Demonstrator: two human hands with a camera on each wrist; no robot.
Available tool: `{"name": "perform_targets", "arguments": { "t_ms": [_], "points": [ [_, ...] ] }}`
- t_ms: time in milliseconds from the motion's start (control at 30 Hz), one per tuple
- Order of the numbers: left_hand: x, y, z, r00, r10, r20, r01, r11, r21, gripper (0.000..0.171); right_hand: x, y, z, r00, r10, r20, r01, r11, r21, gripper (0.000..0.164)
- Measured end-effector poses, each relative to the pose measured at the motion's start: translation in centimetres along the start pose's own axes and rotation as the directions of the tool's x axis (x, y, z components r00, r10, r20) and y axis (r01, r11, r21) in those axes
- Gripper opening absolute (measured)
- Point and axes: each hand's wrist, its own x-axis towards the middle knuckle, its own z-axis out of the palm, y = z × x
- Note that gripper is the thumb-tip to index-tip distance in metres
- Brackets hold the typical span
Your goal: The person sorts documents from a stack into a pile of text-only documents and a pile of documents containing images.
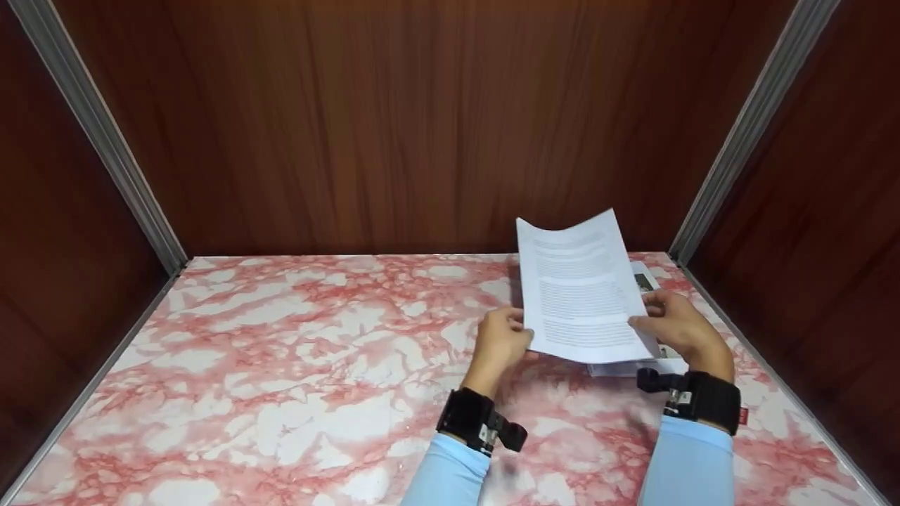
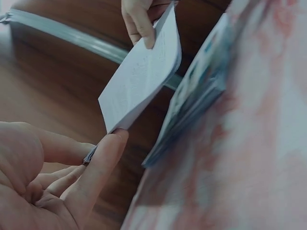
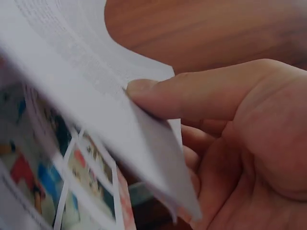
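Note:
A sheaf of white printed paper is held up between both hands, tilted and bowed, its top corners curling upward. My left hand pinches its left edge between thumb and fingers. On the opposite edge my right hand grips with the thumb on the printed face and the fingers behind. Below the sheaf lies a stack of papers with colour pictures, mostly hidden in the head view. From the left wrist, the stack shows as a low pile on the table, apart from the raised sheaf.
The table has a red and white marbled top. Dark wood-grain panels stand behind and at both sides, joined by grey metal corner posts. Black camera straps wrap both wrists over light blue sleeves.

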Motion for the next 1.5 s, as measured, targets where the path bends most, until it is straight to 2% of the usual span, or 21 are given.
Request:
{"name": "perform_targets", "arguments": {
  "t_ms": [33,133,200,367,567,700,800,867,1000,1133,1267,1433,1500],
  "points": [
    [0.0,0.1,-0.5,1.0,-0.002,-0.002,0.002,1.0,0.004,0.036,0.1,-0.4,0.2,1.0,-0.019,-0.005,0.019,1.0,0.009,0.056],
    [0.3,0.4,-2.1,0.999,0.016,-0.035,-0.012,0.996,0.089,0.036,0.6,-1.5,1.3,0.997,-0.071,-0.007,0.071,0.996,0.053,0.048],
    [0.3,0.4,-3.3,0.999,0.011,-0.047,-0.007,0.995,0.101,0.037,1.0,-2.2,2.1,0.996,-0.09,-0.003,0.09,0.993,0.071,0.045],
    [0.4,-0.1,-6.1,0.999,-0.037,-0.027,0.039,0.998,0.051,0.041,2.0,-4.0,4.0,0.994,-0.108,0.028,0.105,0.989,0.1,0.043],
    [0.3,-1.3,-9.2,0.996,-0.082,-0.029,0.084,0.994,0.071,0.046,3.3,-5.5,7.0,0.992,-0.11,0.067,0.102,0.988,0.116,0.042],
    [0.0,-1.9,-10.6,0.991,-0.132,-0.019,0.134,0.987,0.089,0.044,4.0,-6.0,8.9,0.988,-0.118,0.095,0.109,0.989,0.098,0.041],
    [-0.1,-2.2,-11.2,0.98,-0.2,-0.008,0.199,0.972,0.127,0.043,4.3,-6.3,9.9,0.987,-0.116,0.108,0.108,0.991,0.082,0.039],
    [0.0,-2.2,-11.7,0.975,-0.222,-0.009,0.222,0.965,0.139,0.042,4.4,-6.4,10.4,0.986,-0.119,0.119,0.109,0.991,0.081,0.037],
    [0.2,-2.4,-13.1,0.966,-0.257,-0.016,0.258,0.963,0.075,0.045,4.7,-6.9,11.7,0.984,-0.123,0.125,0.116,0.991,0.065,0.038],
    [0.1,-3.0,-15.2,0.966,-0.257,-0.014,0.258,0.965,0.049,0.044,4.9,-7.8,13.7,0.981,-0.167,0.104,0.167,0.986,0.003,0.037],
    [-0.1,-3.7,-17.8,0.974,-0.217,-0.06,0.222,0.969,0.111,0.037,4.8,-8.9,16.1,0.972,-0.216,0.088,0.218,0.976,-0.023,0.037],
    [-0.8,-4.5,-20.9,0.954,-0.283,-0.101,0.293,0.95,0.105,0.043,4.4,-10.4,19.0,0.957,-0.252,0.144,0.238,0.965,0.109,0.054],
    [-1.1,-4.7,-22.1,0.942,-0.316,-0.112,0.326,0.941,0.092,0.045,4.3,-10.8,20.1,0.951,-0.271,0.151,0.255,0.96,0.12,0.055]
  ]
}}
